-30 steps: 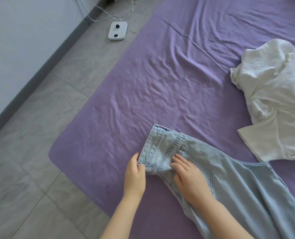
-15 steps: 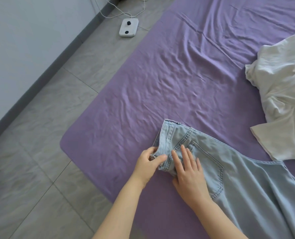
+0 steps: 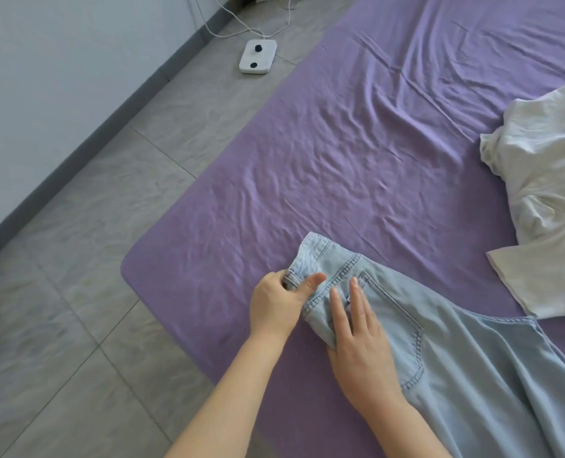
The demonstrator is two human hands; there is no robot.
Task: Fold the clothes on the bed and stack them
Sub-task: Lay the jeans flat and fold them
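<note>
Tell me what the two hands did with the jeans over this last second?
The left hand, which only touched the waistband edge with straight fingers, has curled round it and now pinches it under the thumb. The right hand slid slightly along the jeans and still lies flat by the back pocket. The jeans stay spread on the purple bed, and the white shirt lies crumpled as before.

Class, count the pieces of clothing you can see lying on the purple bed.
2. Light blue jeans lie at the near edge under both hands; a white shirt lies crumpled at the right edge. Both run out of frame, so more may be hidden.
</note>
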